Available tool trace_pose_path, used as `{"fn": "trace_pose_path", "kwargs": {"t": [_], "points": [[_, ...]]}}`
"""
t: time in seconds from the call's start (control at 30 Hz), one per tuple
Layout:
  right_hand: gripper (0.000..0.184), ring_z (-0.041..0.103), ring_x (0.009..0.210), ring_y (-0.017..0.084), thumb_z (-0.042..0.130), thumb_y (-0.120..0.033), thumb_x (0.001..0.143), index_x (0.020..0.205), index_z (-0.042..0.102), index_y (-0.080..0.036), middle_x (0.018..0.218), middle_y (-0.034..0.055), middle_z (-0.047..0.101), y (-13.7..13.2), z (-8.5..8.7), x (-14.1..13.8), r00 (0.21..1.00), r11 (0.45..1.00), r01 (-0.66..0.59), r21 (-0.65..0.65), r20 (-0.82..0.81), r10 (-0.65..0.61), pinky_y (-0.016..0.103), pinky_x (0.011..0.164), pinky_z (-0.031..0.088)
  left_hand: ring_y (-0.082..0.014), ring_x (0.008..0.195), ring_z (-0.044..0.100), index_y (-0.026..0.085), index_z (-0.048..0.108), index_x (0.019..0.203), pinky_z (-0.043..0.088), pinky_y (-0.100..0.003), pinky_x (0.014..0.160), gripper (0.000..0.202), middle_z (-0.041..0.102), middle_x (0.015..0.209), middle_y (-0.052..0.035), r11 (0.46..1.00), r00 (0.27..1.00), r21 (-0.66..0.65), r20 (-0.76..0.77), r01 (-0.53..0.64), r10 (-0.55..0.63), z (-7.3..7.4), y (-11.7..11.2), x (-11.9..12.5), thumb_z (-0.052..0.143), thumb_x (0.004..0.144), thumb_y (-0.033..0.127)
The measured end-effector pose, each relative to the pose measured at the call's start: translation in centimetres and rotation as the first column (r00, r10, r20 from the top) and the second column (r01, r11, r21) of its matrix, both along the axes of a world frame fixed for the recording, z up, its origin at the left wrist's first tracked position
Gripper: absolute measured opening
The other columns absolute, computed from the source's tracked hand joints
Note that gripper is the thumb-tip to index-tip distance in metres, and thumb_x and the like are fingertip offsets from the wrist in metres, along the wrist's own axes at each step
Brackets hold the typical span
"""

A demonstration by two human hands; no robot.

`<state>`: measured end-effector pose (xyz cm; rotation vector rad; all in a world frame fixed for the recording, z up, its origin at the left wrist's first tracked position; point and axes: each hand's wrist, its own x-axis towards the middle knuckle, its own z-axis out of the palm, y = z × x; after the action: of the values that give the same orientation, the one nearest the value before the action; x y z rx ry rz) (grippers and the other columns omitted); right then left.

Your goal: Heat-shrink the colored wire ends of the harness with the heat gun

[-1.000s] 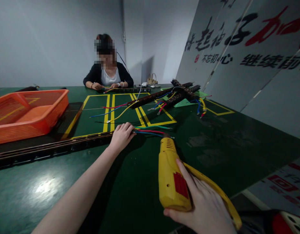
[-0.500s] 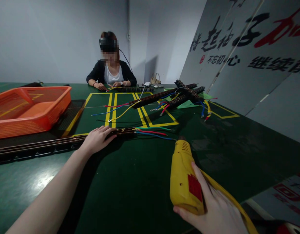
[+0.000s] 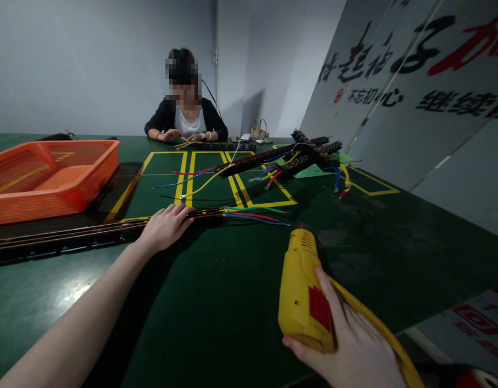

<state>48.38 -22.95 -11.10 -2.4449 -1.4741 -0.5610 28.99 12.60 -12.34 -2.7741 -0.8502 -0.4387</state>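
Observation:
My left hand (image 3: 164, 227) rests over a long dark bar (image 3: 87, 236) with copper-coloured strips, fingers over its top and thumb on the near side. From the bar's right end, green, red and blue wires (image 3: 257, 216) stretch across the green table. My right hand (image 3: 354, 337) is wrapped round a yellow heat gun (image 3: 299, 288) with a red patch on its side. The gun's nozzle points away from me, just right of the wire tips and apart from them in the picture. Whether it is running, I cannot tell.
An orange plastic basket (image 3: 81, 186) stands at the left. Beyond the wires, more dark bars (image 3: 269, 156) with coloured leads lie crossed over a green tray (image 3: 309, 172). Yellow tape lines mark the table (image 3: 216, 302). Across it sits a person (image 3: 188, 116), hands at another bar.
The heat gun in my right hand has shifted very slightly left. My left hand stays on the bar. Across the table, the person's hands have moved a little to the right.

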Motion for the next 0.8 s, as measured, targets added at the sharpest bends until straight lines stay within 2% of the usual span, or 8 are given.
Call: {"fn": "trace_pose_path", "kwargs": {"t": [0.1,0.23,0.37,0.43,0.53,0.67,0.8], "points": [[0.098,0.066,0.091,0.029,0.035,-0.078,0.079,0.149,0.017,-0.012,0.107,0.0141,0.066,0.0,-0.1,0.1,1.000,1.000,-0.004,0.001,0.017,0.004,0.039,0.075,0.053,-0.0265,0.103,0.056,0.020,0.049,0.126,0.048,-0.040,0.083,0.044,0.057,0.117,-0.0107,0.999,0.999,0.018,0.029,0.033,-0.034,-0.3,-0.3,-0.2,0.032,0.095,0.044],[0.099,0.068,0.087,0.028,0.039,-0.077,0.078,0.149,0.017,-0.011,0.105,0.0138,0.068,0.0,-0.1,0.4,0.996,0.999,-0.050,0.021,0.076,0.049,0.037,0.070,0.055,-0.0249,0.106,0.055,0.017,0.045,0.128,0.047,-0.039,0.088,0.044,0.053,0.123,-0.0124,0.995,0.978,-0.004,0.186,0.101,-0.098,-0.6,-0.4,-1.0,0.037,0.094,0.043],[0.099,0.069,0.078,0.027,0.037,-0.078,0.078,0.148,0.019,-0.009,0.095,0.0127,0.070,0.0,-0.1,0.7,0.987,0.996,-0.084,0.041,0.141,0.078,0.036,0.062,0.056,-0.0204,0.098,0.056,0.018,0.057,0.104,0.047,-0.034,0.084,0.031,0.056,0.107,-0.0082,0.991,0.945,-0.015,0.306,0.130,-0.120,-0.8,-0.2,-2.8,0.040,0.093,0.042],[0.098,0.069,0.075,0.027,0.037,-0.078,0.079,0.147,0.021,-0.009,0.093,0.0127,0.070,0.0,-0.1,0.9,0.985,0.996,-0.087,0.033,0.155,0.081,0.035,0.060,0.056,-0.0197,0.091,0.057,0.019,0.060,0.094,0.046,-0.033,0.079,0.030,0.057,0.097,-0.0063,0.995,0.946,0.015,0.308,0.099,-0.099,-0.8,0.0,-3.6,0.042,0.093,0.042],[0.099,0.069,0.073,0.026,0.038,-0.077,0.078,0.147,0.021,-0.008,0.092,0.0123,0.071,0.0,-0.1,0.9,0.984,0.996,-0.086,0.014,0.156,0.083,0.034,0.059,0.056,-0.0194,0.085,0.056,0.019,0.062,0.091,0.044,-0.033,0.074,0.029,0.058,0.089,-0.0048,0.995,0.954,0.040,0.283,0.094,-0.101,-0.7,0.0,-4.1,0.042,0.093,0.041],[0.099,0.069,0.075,0.026,0.038,-0.077,0.079,0.148,0.020,-0.009,0.093,0.0118,0.070,0.0,-0.1,0.7,0.989,0.997,-0.074,0.011,0.133,0.072,0.035,0.061,0.055,-0.0184,0.083,0.054,0.019,0.063,0.090,0.044,-0.031,0.074,0.028,0.059,0.088,-0.0044,0.991,0.950,0.008,0.283,0.137,-0.133,-0.4,-0.1,-4.0,0.042,0.094,0.038],[0.096,0.068,0.082,0.028,0.027,-0.080,0.080,0.148,0.019,-0.013,0.099,0.0116,0.069,0.0,0.0,0.2,0.998,1.000,-0.012,0.011,0.067,0.011,0.038,0.067,0.055,-0.0189,0.083,0.053,0.019,0.062,0.088,0.043,-0.031,0.074,0.028,0.059,0.087,-0.0046,0.991,0.958,0.002,0.255,0.133,-0.129,-0.1,-0.3,-3.8,0.041,0.094,0.037]]}}
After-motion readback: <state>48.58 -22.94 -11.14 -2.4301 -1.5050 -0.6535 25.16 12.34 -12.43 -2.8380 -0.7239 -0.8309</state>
